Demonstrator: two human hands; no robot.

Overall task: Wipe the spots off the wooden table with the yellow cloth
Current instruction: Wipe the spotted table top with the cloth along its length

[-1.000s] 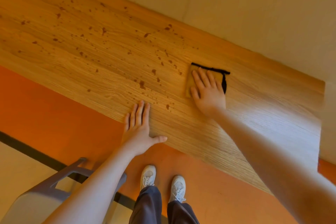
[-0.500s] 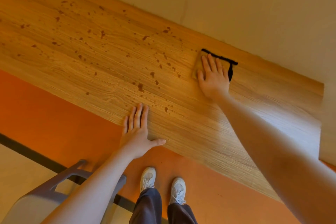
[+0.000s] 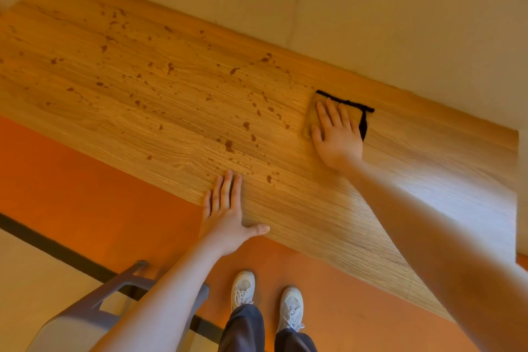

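Our right hand (image 3: pixel 337 134) presses flat, fingers straight, on the yellow cloth (image 3: pixel 311 120), a small square with black stitched trim, near the far edge of the desk (image 3: pixel 428 180). Our left hand (image 3: pixel 225 217) lies open at the near edge, holding nothing. The desk is grained wood; brown spots (image 3: pixel 228 146) scatter leftward, while bare wood stretches to the right end.

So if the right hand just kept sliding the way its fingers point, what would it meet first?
Probably the wall: the right hand, flat on the yellow cloth, points at the wooden table's far edge. No spots show between.
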